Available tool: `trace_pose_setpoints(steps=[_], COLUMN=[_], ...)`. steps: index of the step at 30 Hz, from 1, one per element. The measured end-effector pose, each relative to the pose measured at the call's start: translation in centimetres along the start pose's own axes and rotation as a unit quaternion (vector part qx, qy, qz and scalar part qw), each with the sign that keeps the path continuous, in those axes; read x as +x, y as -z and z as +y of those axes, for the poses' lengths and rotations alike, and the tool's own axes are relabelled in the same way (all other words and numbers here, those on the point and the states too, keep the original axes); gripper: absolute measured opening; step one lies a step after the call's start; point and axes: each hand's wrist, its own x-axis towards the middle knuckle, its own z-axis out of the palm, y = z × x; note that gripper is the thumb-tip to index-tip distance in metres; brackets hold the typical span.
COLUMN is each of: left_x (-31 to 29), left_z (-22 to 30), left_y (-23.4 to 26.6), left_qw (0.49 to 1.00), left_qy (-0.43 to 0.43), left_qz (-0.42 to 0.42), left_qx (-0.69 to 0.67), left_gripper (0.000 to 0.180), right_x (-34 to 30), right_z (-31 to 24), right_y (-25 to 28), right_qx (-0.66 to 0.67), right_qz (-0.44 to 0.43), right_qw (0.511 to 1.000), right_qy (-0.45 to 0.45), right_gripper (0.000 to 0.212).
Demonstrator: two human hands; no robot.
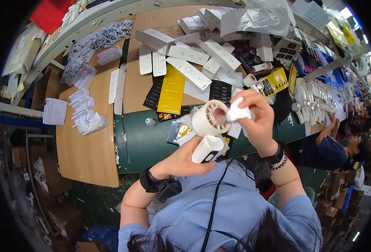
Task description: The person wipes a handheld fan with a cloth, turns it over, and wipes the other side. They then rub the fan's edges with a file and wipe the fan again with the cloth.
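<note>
My left hand (185, 158) is wrapped round the handle of a white hair dryer (202, 122), held above the green table. Its round head is turned up toward me, showing a beige slotted ring round a glossy centre. A dark oval with a button sits on the handle's end. In my right hand (257, 119) a crumpled white wipe (238, 111) is pinched between thumb and fingers, at the right edge of the dryer's ring. Whether the wipe touches the ring I cannot tell. My right palm is hidden.
Several white boxes (189, 73) lie piled on cardboard at the back, near yellow (171, 89) and black printed sheets. White trays (84, 110) and a wooden board (89, 151) are left; a small bottle (150, 122) stands nearby. Rows of white devices (313, 105) and another person (326, 143) are right.
</note>
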Motion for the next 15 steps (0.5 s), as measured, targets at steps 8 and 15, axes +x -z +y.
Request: trace_pose_setpoints(steps=[8,15], left_x=[0.3,0.5], left_z=[-1.4,-0.5], left_y=[0.5,-0.6], left_qw=[0.979,0.927], left_qy=[-0.154,-0.252], left_qz=[0.04,0.133], left_qx=[0.127,0.245], left_gripper=[0.056,0.045], right_x=[-2.4,-3.0], right_z=[-4.2,-3.2], right_y=[-0.2,-2.0], right_qx=[-0.218,-0.288], right_qz=[-0.065,-0.119], right_qw=[0.969,0.938], right_qy=[0.098,0.15], right_gripper=[0.035,0.042])
